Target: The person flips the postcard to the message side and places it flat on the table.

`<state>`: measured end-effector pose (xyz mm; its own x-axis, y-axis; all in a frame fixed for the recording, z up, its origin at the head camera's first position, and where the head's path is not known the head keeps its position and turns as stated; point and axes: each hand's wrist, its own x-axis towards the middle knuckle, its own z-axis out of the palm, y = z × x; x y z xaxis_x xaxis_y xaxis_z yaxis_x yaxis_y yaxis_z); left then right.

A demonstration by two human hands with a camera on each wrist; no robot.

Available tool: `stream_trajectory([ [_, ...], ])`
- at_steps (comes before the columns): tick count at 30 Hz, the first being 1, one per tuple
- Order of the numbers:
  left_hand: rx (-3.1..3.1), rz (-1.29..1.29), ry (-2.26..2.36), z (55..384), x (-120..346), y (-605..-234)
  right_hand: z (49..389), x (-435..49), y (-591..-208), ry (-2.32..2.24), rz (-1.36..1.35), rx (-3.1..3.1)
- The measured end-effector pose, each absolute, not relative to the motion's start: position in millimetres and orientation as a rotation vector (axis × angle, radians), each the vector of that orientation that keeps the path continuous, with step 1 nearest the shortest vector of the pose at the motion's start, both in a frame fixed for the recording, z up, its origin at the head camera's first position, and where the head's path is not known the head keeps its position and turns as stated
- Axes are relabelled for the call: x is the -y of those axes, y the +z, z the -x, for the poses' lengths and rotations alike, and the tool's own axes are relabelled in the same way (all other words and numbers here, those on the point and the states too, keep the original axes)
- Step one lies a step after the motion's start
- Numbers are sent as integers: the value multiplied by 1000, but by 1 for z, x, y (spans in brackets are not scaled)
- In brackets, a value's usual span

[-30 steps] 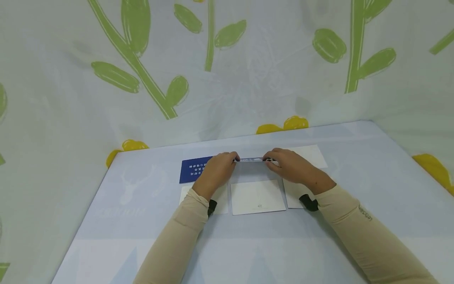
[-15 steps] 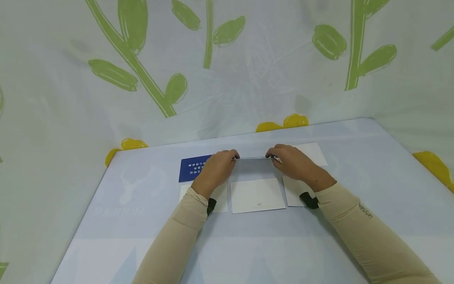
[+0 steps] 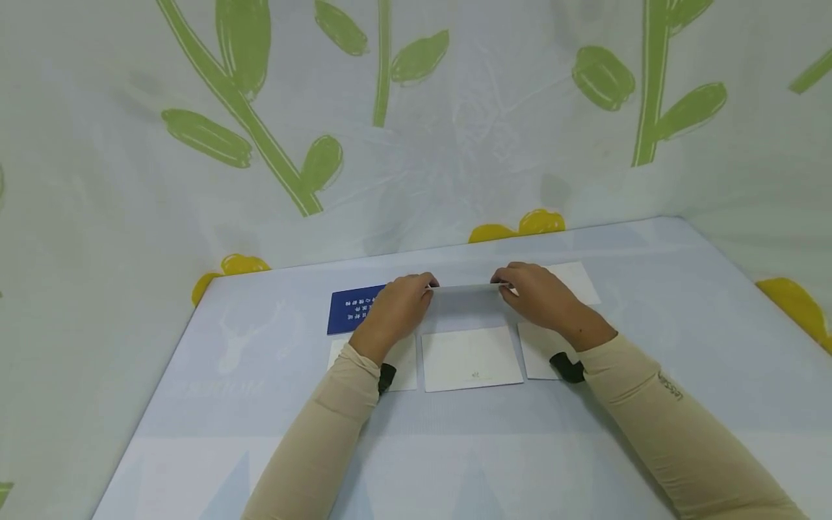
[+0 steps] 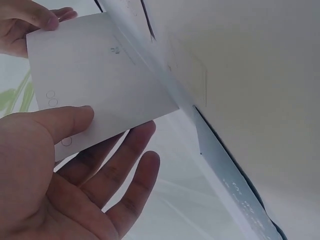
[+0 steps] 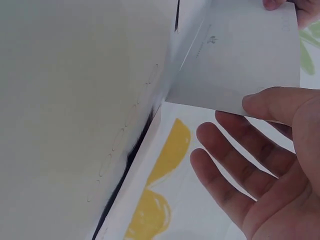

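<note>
My left hand point(image 3: 398, 307) and my right hand point(image 3: 542, 295) hold one postcard between them by its opposite ends. Only a thin pale edge of this postcard point(image 3: 466, 288) shows in the head view. From the left wrist, the postcard point(image 4: 100, 75) shows a white side with small printed circles and a little emblem. The left thumb presses that side, with fingers behind. In the right wrist view, the right thumb point(image 5: 267, 102) likewise pinches the near end of the postcard point(image 5: 250, 55). Below the hands lies a white postcard point(image 3: 472, 359), flat on the table.
A blue card point(image 3: 349, 310) with white writing lies at the back left, partly behind the left hand. Other white cards lie front left point(image 3: 404, 361), front right point(image 3: 538, 354) and back right point(image 3: 575, 282). A patterned cloth wall point(image 3: 416, 173) rises behind the table point(image 3: 455, 462).
The held postcard has tilted: its printed surface, seen as a thin strip a second ago, is out of sight in the head view. The right hand has shifted slightly rightward. The cards lying down look unmoved.
</note>
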<state>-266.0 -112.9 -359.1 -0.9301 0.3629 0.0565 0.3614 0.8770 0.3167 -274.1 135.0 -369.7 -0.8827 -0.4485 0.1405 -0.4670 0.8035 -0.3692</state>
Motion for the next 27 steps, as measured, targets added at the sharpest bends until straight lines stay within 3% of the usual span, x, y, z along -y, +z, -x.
stream_trajectory([
  [27, -3047, -566, 626, 267, 114, -360, 275, -136, -366, 680, -685, 2905],
])
